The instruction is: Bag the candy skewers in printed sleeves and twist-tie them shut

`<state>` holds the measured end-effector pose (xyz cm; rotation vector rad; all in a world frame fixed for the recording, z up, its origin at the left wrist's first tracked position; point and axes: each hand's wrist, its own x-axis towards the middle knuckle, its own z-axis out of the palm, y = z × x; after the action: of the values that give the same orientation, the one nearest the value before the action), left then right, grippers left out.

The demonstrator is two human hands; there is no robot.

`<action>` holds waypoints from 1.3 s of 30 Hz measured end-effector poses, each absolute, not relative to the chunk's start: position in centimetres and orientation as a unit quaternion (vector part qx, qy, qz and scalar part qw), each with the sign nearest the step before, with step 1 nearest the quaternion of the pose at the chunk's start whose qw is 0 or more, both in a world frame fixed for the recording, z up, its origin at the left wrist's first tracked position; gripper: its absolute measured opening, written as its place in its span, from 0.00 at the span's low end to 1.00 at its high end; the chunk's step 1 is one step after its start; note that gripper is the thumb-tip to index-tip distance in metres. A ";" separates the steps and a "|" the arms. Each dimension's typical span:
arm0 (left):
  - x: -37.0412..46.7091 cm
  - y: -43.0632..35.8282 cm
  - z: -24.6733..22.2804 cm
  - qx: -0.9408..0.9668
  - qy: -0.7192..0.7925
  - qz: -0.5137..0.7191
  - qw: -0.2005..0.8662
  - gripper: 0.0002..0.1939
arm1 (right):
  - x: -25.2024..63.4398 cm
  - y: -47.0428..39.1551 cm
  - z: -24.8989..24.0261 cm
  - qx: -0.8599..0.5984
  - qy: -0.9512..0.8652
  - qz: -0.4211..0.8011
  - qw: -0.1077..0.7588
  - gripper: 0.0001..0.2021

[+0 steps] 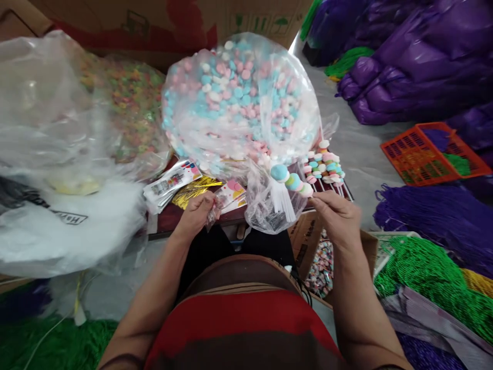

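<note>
My right hand [335, 213] pinches the end of a skewer of round candies [291, 182] in blue, green, yellow and pink, held tilted above the table edge. My left hand [198, 213] is closed on a small clear plastic wrapper [213, 213]. Between the hands lie a printed card [234, 194] and a clear bag with white sticks [283, 203]. Gold twist ties [192, 191] and silver printed packets [169, 186] lie beyond my left hand. More candy skewers [325, 165] rest beyond my right hand.
A large bag of pink, blue and white candies [239, 97] fills the table's back. Bags of colourful candies [133, 108] and white plastic [69, 221] stand left. At right are an orange basket [412, 159], purple bundles [416, 67] and green cords [427, 270]. A box of wrapped candies [321, 264] sits below.
</note>
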<state>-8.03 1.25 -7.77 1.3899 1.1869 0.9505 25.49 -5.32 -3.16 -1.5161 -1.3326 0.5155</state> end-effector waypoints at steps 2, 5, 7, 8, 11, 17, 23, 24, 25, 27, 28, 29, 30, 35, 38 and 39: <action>-8.4 1.1 -7.7 0.582 0.470 0.380 0.544 0.36 | 25.0 -5.3 -2.1 -0.606 -0.589 0.213 0.490 0.08; -8.7 0.9 -7.2 0.585 0.434 0.370 0.576 0.35 | 24.5 -5.0 -1.3 -0.582 -0.628 0.205 0.473 0.07; -8.7 0.9 -6.7 0.594 0.421 0.367 0.579 0.36 | 24.4 -4.8 -1.1 -0.580 -0.642 0.200 0.460 0.08; -8.6 0.9 -6.4 0.600 0.420 0.366 0.574 0.36 | 24.4 -4.7 -1.0 -0.581 -0.646 0.198 0.453 0.09; -8.5 0.9 -5.6 0.623 0.420 0.355 0.556 0.38 | 24.4 -4.6 -0.8 -0.580 -0.655 0.194 0.444 0.11; -8.3 1.0 -5.0 0.641 0.354 0.365 0.575 0.35 | 24.5 -4.5 -0.6 -0.557 -0.677 0.196 0.440 0.11; -8.4 1.3 -4.9 0.669 0.296 0.350 0.585 0.34 | 25.6 -4.3 -1.0 -0.546 -0.703 0.177 0.420 0.09; -8.5 1.4 -5.0 0.670 0.295 0.343 0.588 0.33 | 25.8 -4.3 -1.0 -0.548 -0.704 0.178 0.416 0.09; -8.6 1.5 -5.2 0.670 0.297 0.335 0.592 0.33 | 26.0 -4.3 -0.9 -0.549 -0.704 0.182 0.412 0.08; -8.7 1.6 -5.7 0.669 0.308 0.317 0.598 0.34 | 26.3 -4.4 -0.9 -0.551 -0.698 0.199 0.412 0.08; -8.7 1.7 -6.0 0.666 0.312 0.310 0.603 0.34 | 26.3 -4.5 -0.8 -0.550 -0.694 0.210 0.416 0.09; -8.7 1.7 -6.3 0.661 0.311 0.306 0.611 0.35 | 26.3 -4.5 -0.9 -0.547 -0.689 0.222 0.421 0.09; -8.6 1.6 -6.4 0.651 0.306 0.306 0.624 0.35 | 26.3 -4.6 -0.9 -0.544 -0.685 0.234 0.425 0.09; -8.1 1.2 -6.4 0.576 0.253 0.321 0.709 0.34 | 25.8 -4.7 -1.5 -0.525 -0.669 0.276 0.447 0.09; -7.9 1.1 -6.2 0.553 0.238 0.321 0.731 0.36 | 25.8 -4.7 -1.7 -0.525 -0.667 0.278 0.450 0.08; -7.8 1.1 -6.2 0.543 0.234 0.322 0.739 0.36 | 25.8 -4.7 -1.8 -0.525 -0.668 0.276 0.449 0.08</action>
<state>-7.85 1.08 -6.25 1.1913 0.5139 0.7076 25.83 -4.70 -1.76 -1.2984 -1.6527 0.6824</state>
